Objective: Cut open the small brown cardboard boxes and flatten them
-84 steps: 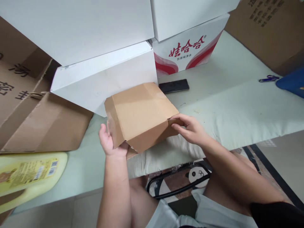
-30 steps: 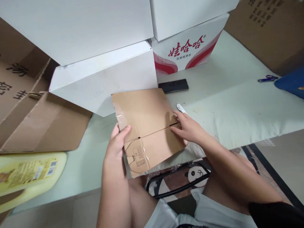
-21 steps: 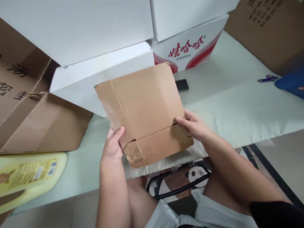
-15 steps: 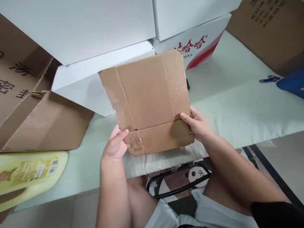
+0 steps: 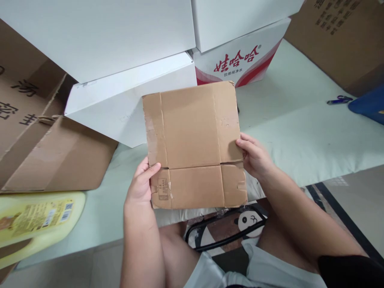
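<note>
Flattened carton (image 5: 192, 140), light, stiff yet creasing at its folds, pinched at side edges by left hand (image 5: 141, 186) and right hand (image 5: 255, 160).

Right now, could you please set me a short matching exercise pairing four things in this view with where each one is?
Things:
1. flattened cardboard box
2. yellow bottle
3. red-and-white carton
4. blue object

Places:
A. at the far right edge of the pale surface
B. lying on its side at the lower left
C. held up between the left hand and the right hand
D. behind the cardboard, under a white box

Pairs: 1-C, 2-B, 3-D, 4-A
</note>
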Available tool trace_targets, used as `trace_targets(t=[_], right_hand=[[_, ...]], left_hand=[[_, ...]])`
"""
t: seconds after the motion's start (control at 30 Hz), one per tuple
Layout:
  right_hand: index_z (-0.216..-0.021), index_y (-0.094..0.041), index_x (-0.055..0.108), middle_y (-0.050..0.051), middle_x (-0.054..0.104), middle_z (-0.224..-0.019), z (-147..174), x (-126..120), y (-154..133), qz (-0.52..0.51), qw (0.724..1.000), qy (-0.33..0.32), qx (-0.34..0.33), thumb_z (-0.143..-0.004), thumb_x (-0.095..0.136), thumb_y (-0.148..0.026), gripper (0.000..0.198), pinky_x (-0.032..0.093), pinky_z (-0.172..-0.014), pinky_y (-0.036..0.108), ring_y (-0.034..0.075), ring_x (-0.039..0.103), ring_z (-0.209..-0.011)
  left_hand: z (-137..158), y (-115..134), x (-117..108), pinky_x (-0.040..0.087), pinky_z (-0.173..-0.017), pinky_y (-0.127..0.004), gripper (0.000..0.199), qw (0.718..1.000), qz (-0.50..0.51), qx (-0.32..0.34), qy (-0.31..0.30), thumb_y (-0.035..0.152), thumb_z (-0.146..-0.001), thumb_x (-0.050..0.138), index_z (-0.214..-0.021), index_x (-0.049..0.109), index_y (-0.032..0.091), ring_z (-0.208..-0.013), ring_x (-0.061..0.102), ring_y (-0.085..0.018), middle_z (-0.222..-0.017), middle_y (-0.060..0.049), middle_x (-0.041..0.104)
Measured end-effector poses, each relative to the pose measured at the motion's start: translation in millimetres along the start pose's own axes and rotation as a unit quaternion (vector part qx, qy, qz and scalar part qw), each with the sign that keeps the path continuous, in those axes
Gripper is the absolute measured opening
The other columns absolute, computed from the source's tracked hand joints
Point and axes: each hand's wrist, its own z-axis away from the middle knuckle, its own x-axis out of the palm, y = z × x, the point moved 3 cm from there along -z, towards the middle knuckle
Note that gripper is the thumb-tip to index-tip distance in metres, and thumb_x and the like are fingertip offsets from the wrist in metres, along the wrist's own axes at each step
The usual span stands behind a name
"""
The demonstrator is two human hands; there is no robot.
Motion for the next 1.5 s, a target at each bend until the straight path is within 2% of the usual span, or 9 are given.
trace_targets(t=[0.2, 0.43, 0.63, 0.83, 1.0, 1.17, 1.33, 1.4, 1.5], right_hand=[[-0.087, -0.024, 0.069, 0.006, 0.079, -0.091, 1, 2, 1, -0.027, 0.999, -0.030, 0.036, -0.066, 0.080, -0.054, 0.038, 0.060, -0.072, 0.035, 0.025, 0.075, -0.086], [-0.078, -0.025, 0.062, 0.004, 0.074, -0.078, 1, 1, 1, -0.014, 0.999, -0.020, 0.049, -0.066, 0.080, -0.052, 0.035, 0.057, -0.067, 0.035, 0.024, 0.072, -0.078], [-0.073, -0.025, 0.059, 0.001, 0.068, -0.069, 2, 3, -1, -0.026, 0.998, -0.008, 0.049, -0.062, 0.083, -0.050, 0.036, 0.055, -0.062, 0.034, 0.019, 0.064, -0.063], [-0.070, -0.024, 0.058, 0.000, 0.066, -0.065, 2, 4, -1, -0.031, 0.998, -0.025, 0.041, -0.066, 0.083, -0.050, 0.036, 0.057, -0.063, 0.034, 0.019, 0.065, -0.063], [-0.067, -0.024, 0.057, -0.002, 0.063, -0.061, 2, 3, 1, -0.068, 0.996, -0.027, 0.054, -0.062, 0.089, -0.048, 0.040, 0.056, -0.064, 0.031, 0.017, 0.063, -0.060], [-0.085, -0.023, 0.070, 0.004, 0.078, -0.083, 3, 3, 5, -0.057, 0.994, -0.065, 0.062, -0.062, 0.091, -0.053, 0.044, 0.059, -0.076, 0.034, 0.024, 0.074, -0.083], [-0.109, -0.022, 0.072, 0.008, 0.080, -0.108, 4, 1, 11, -0.014, 0.989, -0.136, 0.048, -0.068, 0.091, -0.052, 0.054, 0.060, -0.093, 0.040, 0.028, 0.075, -0.107], [-0.115, -0.021, 0.073, 0.009, 0.080, -0.113, 5, 0, 12, -0.002, 0.985, -0.168, 0.041, -0.072, 0.089, -0.051, 0.054, 0.060, -0.095, 0.040, 0.028, 0.074, -0.111], [-0.113, -0.021, 0.074, 0.008, 0.080, -0.110, 6, 1, 11, 0.016, 0.977, -0.207, 0.041, -0.076, 0.086, -0.052, 0.050, 0.061, -0.092, 0.039, 0.027, 0.075, -0.108]], left_hand=[[3, 1, 0, 0.066, -0.080, -0.041, 0.053, 1.000, -0.002, -0.006, -0.003, 0.037, -0.059, 0.089, -0.106, 0.073, 0.019, -0.097, 0.078, -0.036, -0.098, -0.011, 0.081], [5, 0, 5, 0.065, -0.079, -0.040, 0.049, 0.999, 0.026, -0.018, 0.014, 0.036, -0.060, 0.085, -0.104, 0.073, 0.018, -0.096, 0.079, -0.034, -0.095, -0.009, 0.082], [7, 2, 8, 0.065, -0.079, -0.038, 0.047, 0.999, 0.045, -0.027, 0.010, 0.034, -0.062, 0.086, -0.104, 0.073, 0.018, -0.097, 0.079, -0.034, -0.095, -0.008, 0.082], [7, 2, 8, 0.065, -0.080, -0.039, 0.045, 0.998, 0.053, -0.022, -0.006, 0.034, -0.063, 0.088, -0.102, 0.073, 0.018, -0.098, 0.079, -0.034, -0.098, -0.010, 0.082], [5, 1, 7, 0.065, -0.080, -0.039, 0.048, 0.998, 0.056, -0.025, 0.000, 0.035, -0.060, 0.090, -0.102, 0.073, 0.017, -0.096, 0.079, -0.034, -0.097, -0.009, 0.082], [5, -1, 7, 0.065, -0.081, -0.039, 0.050, 0.998, 0.060, -0.024, 0.002, 0.036, -0.059, 0.091, -0.103, 0.075, 0.017, -0.095, 0.079, -0.033, -0.092, -0.008, 0.082], [4, -1, 3, 0.065, -0.084, -0.038, 0.047, 0.998, 0.060, -0.011, 0.007, 0.036, -0.061, 0.092, -0.101, 0.076, 0.018, -0.095, 0.080, -0.031, -0.090, -0.007, 0.082], [3, -2, 0, 0.064, -0.086, -0.037, 0.047, 0.998, 0.063, 0.013, 0.028, 0.037, -0.058, 0.094, -0.098, 0.077, 0.019, -0.093, 0.080, -0.030, -0.090, -0.006, 0.082], [-1, -1, -5, 0.063, -0.088, -0.035, 0.048, 0.991, 0.074, 0.088, 0.071, 0.041, -0.055, 0.095, -0.094, 0.076, 0.020, -0.092, 0.079, -0.027, -0.093, -0.005, 0.082]])
